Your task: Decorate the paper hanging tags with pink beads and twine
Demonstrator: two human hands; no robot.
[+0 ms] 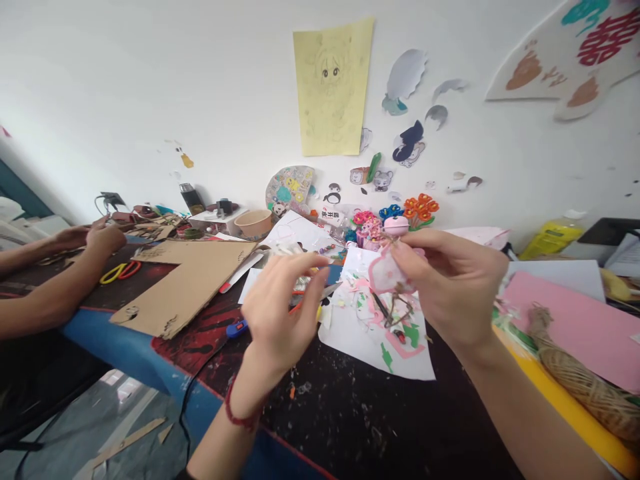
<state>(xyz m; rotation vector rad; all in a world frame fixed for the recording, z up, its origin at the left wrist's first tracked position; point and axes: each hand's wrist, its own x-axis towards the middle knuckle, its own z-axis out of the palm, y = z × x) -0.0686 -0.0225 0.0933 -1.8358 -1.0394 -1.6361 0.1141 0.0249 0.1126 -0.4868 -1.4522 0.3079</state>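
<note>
Over the scrap-strewn white paper [345,343], the right hand [453,287] pinches a pink-edged piece [386,272] between thumb and fingers, while the left hand [280,303] hovers half-curled, seemingly empty: a holding step, apparently, its next move calling for a steady, gentle grip.

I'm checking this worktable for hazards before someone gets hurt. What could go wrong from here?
The left hand is close to the scissors, so a careless reach might nick a finger. The black cord hangs past the edge of the table and might get snagged. The pink-edged piece pinched in the right hand looks thin and could bend.
</note>
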